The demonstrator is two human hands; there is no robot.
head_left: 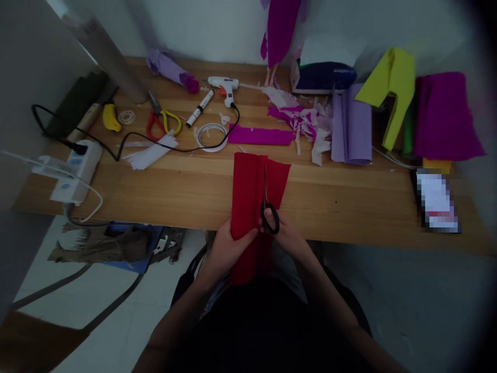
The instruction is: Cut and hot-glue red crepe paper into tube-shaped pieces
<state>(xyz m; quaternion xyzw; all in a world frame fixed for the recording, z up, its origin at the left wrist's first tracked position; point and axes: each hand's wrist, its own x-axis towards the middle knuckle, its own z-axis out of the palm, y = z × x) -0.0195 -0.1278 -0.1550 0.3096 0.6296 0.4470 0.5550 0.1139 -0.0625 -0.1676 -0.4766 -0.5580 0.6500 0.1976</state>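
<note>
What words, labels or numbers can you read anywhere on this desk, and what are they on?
None can be read.
Marker pen: dark band and marks, too small to read.
Power strip: blue patches, too blurred.
Dark blue package: faint print, unreadable.
Item at the right desk edge: blurred out.
Red paper and scissors in the hands: no text visible.

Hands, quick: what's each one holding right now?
Left hand: closed on the red paper.
Right hand: closed on the black scissors, blades in the paper.
</note>
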